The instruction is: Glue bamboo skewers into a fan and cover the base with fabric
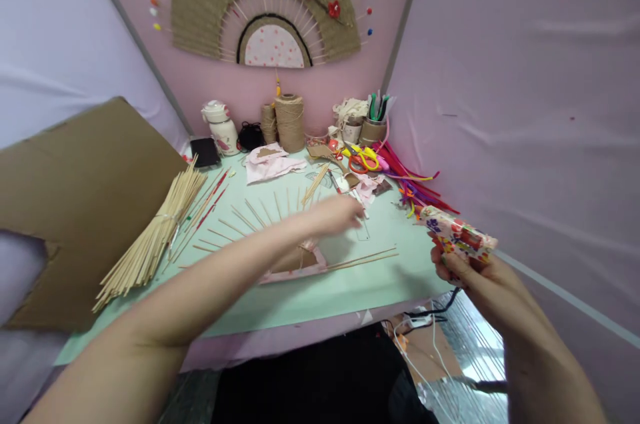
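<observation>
My left hand [336, 214] reaches across the pale green table [310, 291], blurred by motion, above the far end of a fan of thin bamboo sticks [250, 214] spread round a pink half-disc base [295, 264]. Its fingers hover near small scraps and a white piece; whether they hold anything is unclear. My right hand [463, 267] stays at the table's right edge, closed round a floral-patterned glue gun [457, 234] whose cable [430, 311] hangs below the table. Two loose sticks [365, 259] lie between both hands.
A bundle of bamboo sticks [153, 234] and a brown cardboard sheet [85, 184] lie at left. Twine spools [289, 121], a flask [223, 127], scissors [363, 159], pipe cleaners [415, 181] and pink cloth [270, 163] crowd the back. A woven fan decoration [265, 4] hangs on the wall.
</observation>
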A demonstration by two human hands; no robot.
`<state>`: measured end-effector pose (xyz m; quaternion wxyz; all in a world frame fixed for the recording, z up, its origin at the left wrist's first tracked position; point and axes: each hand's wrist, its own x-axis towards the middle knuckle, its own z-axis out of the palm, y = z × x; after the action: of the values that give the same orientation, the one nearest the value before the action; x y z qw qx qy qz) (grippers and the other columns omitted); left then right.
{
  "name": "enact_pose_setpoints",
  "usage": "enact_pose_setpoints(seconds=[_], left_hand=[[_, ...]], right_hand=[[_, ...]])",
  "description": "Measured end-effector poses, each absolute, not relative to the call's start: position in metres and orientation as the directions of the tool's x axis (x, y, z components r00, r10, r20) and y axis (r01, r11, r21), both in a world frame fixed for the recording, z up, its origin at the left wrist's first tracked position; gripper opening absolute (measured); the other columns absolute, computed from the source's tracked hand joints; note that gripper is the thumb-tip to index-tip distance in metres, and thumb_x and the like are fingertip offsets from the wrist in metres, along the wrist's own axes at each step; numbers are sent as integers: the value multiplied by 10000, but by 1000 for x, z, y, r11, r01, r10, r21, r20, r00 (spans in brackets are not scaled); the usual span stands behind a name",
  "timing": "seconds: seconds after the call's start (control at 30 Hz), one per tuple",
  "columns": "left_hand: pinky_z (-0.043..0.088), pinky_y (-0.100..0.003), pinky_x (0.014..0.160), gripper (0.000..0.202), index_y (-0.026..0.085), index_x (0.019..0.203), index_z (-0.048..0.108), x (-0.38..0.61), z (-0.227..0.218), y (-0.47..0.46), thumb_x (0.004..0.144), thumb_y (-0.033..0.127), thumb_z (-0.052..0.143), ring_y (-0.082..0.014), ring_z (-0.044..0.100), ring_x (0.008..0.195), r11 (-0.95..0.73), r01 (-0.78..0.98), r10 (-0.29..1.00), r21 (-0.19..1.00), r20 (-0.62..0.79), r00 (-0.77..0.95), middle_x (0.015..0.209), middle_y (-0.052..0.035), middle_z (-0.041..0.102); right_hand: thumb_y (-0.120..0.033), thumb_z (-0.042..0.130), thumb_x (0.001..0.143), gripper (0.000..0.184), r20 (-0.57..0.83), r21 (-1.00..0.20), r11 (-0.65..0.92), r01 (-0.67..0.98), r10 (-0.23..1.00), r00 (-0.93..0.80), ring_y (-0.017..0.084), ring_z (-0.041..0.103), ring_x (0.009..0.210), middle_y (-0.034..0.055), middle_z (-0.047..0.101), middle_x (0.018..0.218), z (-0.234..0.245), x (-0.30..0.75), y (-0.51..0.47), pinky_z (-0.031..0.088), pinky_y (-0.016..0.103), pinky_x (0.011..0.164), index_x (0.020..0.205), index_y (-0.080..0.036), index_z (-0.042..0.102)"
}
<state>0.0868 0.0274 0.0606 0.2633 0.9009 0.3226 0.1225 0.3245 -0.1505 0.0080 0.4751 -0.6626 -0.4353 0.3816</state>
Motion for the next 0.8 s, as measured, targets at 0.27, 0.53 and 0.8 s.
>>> enact_pose_setpoints(seconds=[0.27, 0.53, 0.8], left_hand=[[544, -434, 895, 364, 161, 1229, 583, 48, 51, 157, 931, 371, 586, -234, 612, 1069, -383, 845, 882, 373, -125, 455, 1244, -94, 597], [541, -427, 901, 354, 165, 1224, 587, 84, 29, 186, 931, 364, 588, -227, 611, 1072, -360, 890, 870, 279, -244, 428, 1248, -102, 595], [540, -427, 901, 373, 139, 1220, 588, 87, 35, 186, 926, 368, 596, -239, 613, 1069, -400, 868, 876, 293, -157, 456, 1237, -105, 599]], right_hand=[[-737, 602, 748, 576, -149, -935, -203, 290, 969, 198, 203, 562, 755, 90, 649, 850, -1, 296, -139, 461, 316, 661, 805, -169, 677], [-713, 611, 763, 546, -165, -941, -210, 265, 969, 184, 202, 546, 754, 75, 636, 838, -8, 293, -141, 448, 330, 693, 816, -174, 683], [-712, 640, 743, 552, -221, -948, -255, 189, 958, 183, 193, 549, 770, 74, 644, 865, -20, 296, -144, 449, 313, 715, 865, -175, 675]])
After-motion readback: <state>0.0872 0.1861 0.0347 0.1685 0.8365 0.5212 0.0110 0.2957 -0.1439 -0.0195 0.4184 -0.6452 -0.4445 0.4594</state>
